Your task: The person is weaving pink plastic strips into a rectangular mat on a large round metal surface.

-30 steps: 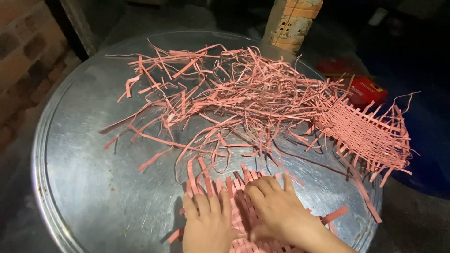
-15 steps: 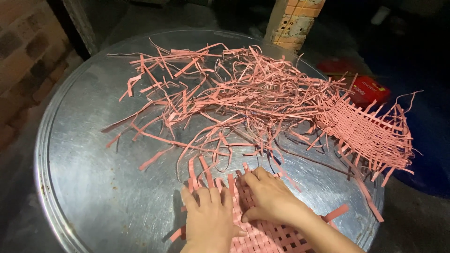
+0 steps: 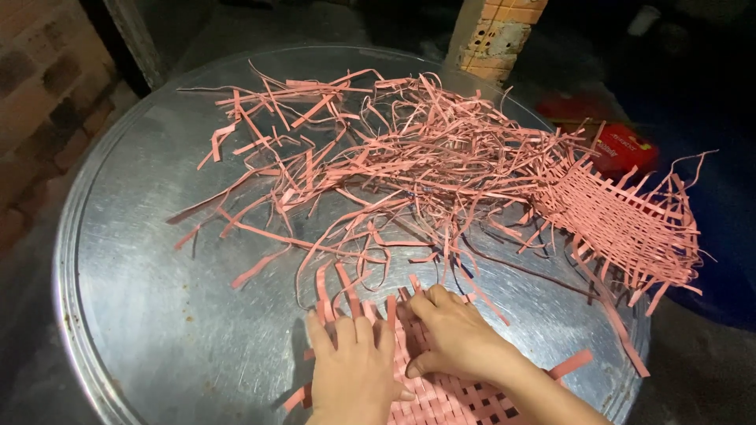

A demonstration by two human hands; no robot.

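left hand [image 3: 352,370] lies flat, open on the mat [image 3: 449,397]; right hand [image 3: 457,340] curls, fingertips pressing strips [image 3: 409,149], gripping nothing.

A big round metal tray [image 3: 142,315] carries everything here, its raised rim curving round the left and near side, its surface dull silver and scratched. Across the far half lies a loose heap of pink strips [image 3: 394,165], tangled and crossing one another, with single strips trailing out toward the left and the middle. At the right edge rests a woven mat [image 3: 622,224] of the same pink strips, its loose ends sticking out past the rim. At the near edge lies a second weave [image 3: 441,397], flat on the metal, with both hands pressed on top of it. The left side of the tray is bare metal.
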